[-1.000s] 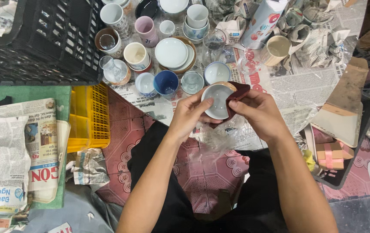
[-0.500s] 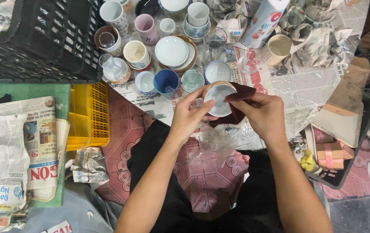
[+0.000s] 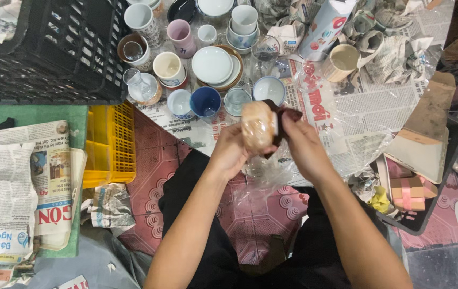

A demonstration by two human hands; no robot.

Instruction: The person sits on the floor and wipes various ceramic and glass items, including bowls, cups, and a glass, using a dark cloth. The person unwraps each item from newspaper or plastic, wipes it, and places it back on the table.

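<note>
My left hand [image 3: 230, 151] holds a small beige ceramic bowl [image 3: 257, 126], turned so its glossy outside faces me. My right hand [image 3: 303, 145] presses a dark maroon cloth [image 3: 284, 119] against the bowl's right side. Both hands are above my lap, just in front of a spread of newspaper [image 3: 341, 115] on the floor. A crumpled clear plastic bag [image 3: 263, 174] lies under my hands.
Several cups, bowls and plates stand on the newspaper, among them a blue cup [image 3: 206, 101] and a white plate [image 3: 212, 65]. A black crate [image 3: 47, 48] is at the upper left, a yellow basket [image 3: 108, 144] below it, stacked newspapers [image 3: 9, 192] at left, cardboard [image 3: 421, 134] at right.
The bowl has been turned over: its white inside faced me before, now its beige outside does. My right hand with the cloth stays at its right side.
</note>
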